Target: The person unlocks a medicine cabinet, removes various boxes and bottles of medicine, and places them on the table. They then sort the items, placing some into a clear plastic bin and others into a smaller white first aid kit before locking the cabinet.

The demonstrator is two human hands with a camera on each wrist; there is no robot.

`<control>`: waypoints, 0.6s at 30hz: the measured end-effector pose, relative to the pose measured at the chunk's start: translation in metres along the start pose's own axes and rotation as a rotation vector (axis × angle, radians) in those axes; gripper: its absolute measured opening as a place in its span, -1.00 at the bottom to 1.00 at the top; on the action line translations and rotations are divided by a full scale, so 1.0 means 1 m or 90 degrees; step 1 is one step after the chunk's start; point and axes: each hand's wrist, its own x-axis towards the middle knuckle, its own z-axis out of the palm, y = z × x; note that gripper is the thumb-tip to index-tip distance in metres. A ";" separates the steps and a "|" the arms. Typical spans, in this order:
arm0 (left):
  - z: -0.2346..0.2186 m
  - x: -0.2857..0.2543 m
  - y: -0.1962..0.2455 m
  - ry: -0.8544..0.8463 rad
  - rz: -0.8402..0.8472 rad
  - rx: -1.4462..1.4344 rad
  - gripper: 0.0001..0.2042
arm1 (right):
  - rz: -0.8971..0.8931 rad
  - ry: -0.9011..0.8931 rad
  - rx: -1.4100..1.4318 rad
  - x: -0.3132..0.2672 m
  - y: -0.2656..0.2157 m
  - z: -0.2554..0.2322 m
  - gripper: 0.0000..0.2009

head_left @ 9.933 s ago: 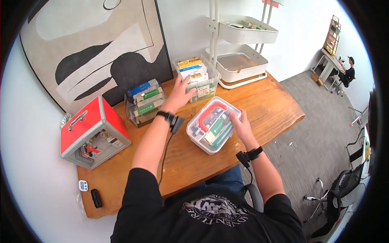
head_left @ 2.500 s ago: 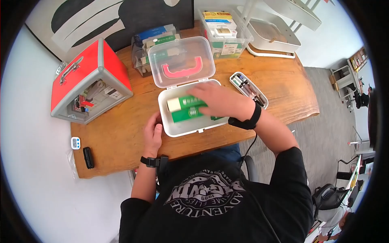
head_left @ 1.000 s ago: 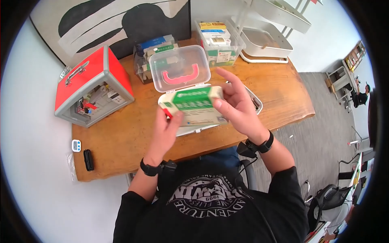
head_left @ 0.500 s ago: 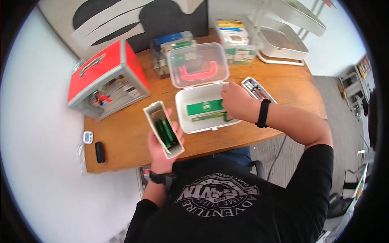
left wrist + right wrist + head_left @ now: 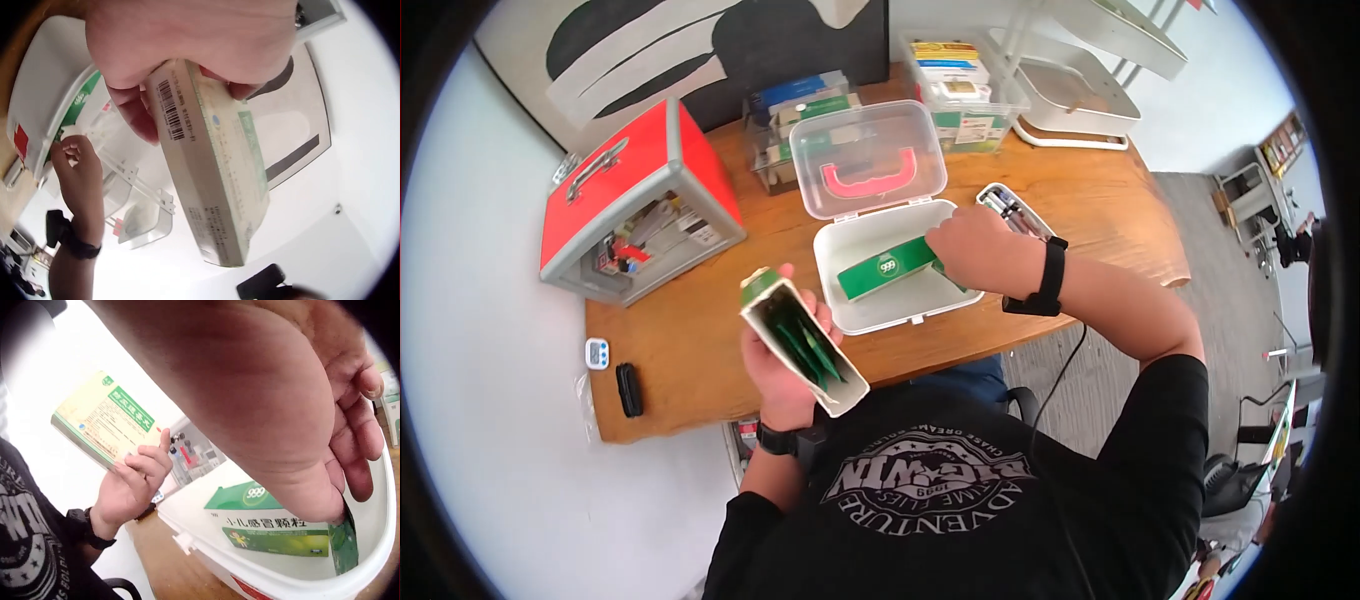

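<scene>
My left hand [image 5: 775,360] grips an opened cream-and-green medicine carton [image 5: 206,169] over the table's front edge. Its open side faces up, with several green sachets [image 5: 805,345] showing inside. My right hand [image 5: 980,250] reaches into the right end of a white plastic box [image 5: 855,328], whose clear lid [image 5: 870,150] with a pink-red handle stands raised at the back. In the right wrist view, its thumb and fingers pinch a green sachet [image 5: 344,547] close to the box wall. A green "999" medicine carton [image 5: 887,266] lies in the box beside that hand.
A white tray [image 5: 1012,210] of small items lies right of the box. Behind stand two clear bins, one dark-sided bin [image 5: 775,175] and another [image 5: 970,120], both with medicine cartons. A red case [image 5: 625,190], timer [image 5: 597,353] and black pouch [image 5: 629,390] are at left.
The white box, closed at first, has its lid raised, and the small tray lies outside. Both hands held the cream-and-green carton; now the left alone holds it, opened, while the right reaches into the box.
</scene>
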 end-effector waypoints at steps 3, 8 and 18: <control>-0.011 0.010 0.001 -0.097 0.008 -0.044 -0.34 | 0.104 0.085 0.160 -0.022 -0.001 -0.026 -0.87; -0.014 0.035 -0.005 -0.112 -0.050 -0.160 -0.44 | 0.185 0.302 0.474 -0.053 0.007 -0.014 -0.76; 0.010 0.033 -0.025 0.053 0.073 0.007 -0.45 | 0.094 0.821 0.392 -0.130 -0.053 -0.071 -0.57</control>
